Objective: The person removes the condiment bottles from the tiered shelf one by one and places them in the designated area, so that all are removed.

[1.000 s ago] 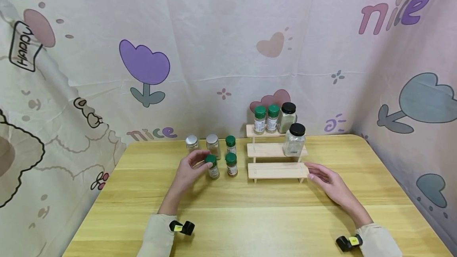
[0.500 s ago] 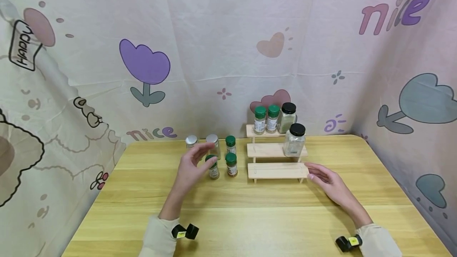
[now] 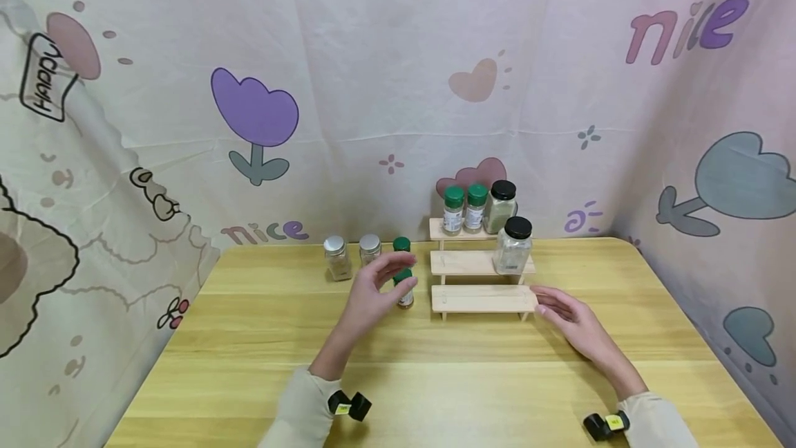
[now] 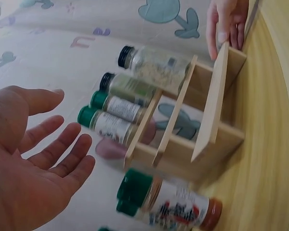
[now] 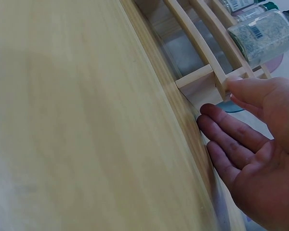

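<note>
My left hand (image 3: 372, 299), fingers spread, hovers beside a green-capped spice jar (image 3: 405, 301), overlapping it in the head view. Thumb and fingers are apart with nothing between them in the left wrist view, where a green-capped jar (image 4: 176, 204) with reddish contents stands below. Behind it is another green-capped jar (image 3: 401, 245). A third one seen earlier is hidden by the hand. At the rack's right end, my right hand (image 3: 575, 323) holds the lowest shelf of the three-tier wooden rack (image 3: 481, 299) between thumb and index finger; its other fingers hang loose (image 5: 231, 134).
Silver-capped jars (image 3: 338, 259) stand at the back left of the wooden table (image 3: 460, 393). Two green-capped jars (image 3: 453, 211) and a black-capped jar (image 3: 501, 207) fill the top tier. Another black-capped jar (image 3: 513, 246) sits on the middle tier's right. A patterned cloth (image 3: 373, 88) hangs behind.
My left hand has let go of the front-left green-capped jar, lifted, opened, and moved right to the neighbouring green-capped jar. The right hand has stayed at the rack.
</note>
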{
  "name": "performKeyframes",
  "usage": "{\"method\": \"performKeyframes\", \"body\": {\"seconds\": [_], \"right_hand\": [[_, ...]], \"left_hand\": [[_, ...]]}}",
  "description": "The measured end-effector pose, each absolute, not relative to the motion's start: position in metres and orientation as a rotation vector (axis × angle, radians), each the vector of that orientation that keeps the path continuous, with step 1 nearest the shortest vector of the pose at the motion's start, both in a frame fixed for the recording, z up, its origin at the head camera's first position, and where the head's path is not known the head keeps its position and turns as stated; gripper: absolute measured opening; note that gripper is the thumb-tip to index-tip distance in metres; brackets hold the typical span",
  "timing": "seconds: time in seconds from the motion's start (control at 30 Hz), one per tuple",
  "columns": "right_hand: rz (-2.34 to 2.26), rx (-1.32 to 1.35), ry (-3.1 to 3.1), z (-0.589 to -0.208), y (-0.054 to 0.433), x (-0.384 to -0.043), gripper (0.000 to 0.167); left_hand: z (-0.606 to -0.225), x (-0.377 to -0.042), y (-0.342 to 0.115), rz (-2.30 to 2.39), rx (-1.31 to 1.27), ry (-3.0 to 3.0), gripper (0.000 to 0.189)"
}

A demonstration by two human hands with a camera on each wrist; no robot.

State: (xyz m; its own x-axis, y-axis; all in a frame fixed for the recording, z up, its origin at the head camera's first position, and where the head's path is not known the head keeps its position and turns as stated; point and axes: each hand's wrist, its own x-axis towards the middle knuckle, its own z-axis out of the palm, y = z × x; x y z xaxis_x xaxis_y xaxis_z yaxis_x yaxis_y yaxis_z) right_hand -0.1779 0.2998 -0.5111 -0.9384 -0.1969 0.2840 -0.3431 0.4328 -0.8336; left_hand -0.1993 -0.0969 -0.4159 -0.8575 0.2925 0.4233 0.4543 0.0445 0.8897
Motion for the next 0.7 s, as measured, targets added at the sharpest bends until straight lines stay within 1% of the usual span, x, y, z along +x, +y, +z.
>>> {"method": "performKeyframes", "body": {"seconds": [0.2,0.47,0.7], "right_hand": [[1.52,0.486,-2.537,-0.512,0.3,-0.178,0.04],[1.514,0.479,-2.536,-0.51,0.3,-0.177,0.04],[1.519,0.486,-2.526,-0.512,0.301,-0.179,0.039]], "left_hand": [[-0.412,-0.202,-0.071,-1.926,-0.784,-2.204,0.033],[-0.408,-0.207,-0.037,-1.987,-0.851,-2.13,0.035],[-0.405,-0.213,-0.013,-2.017,-0.855,-2.107,0.037]]}}
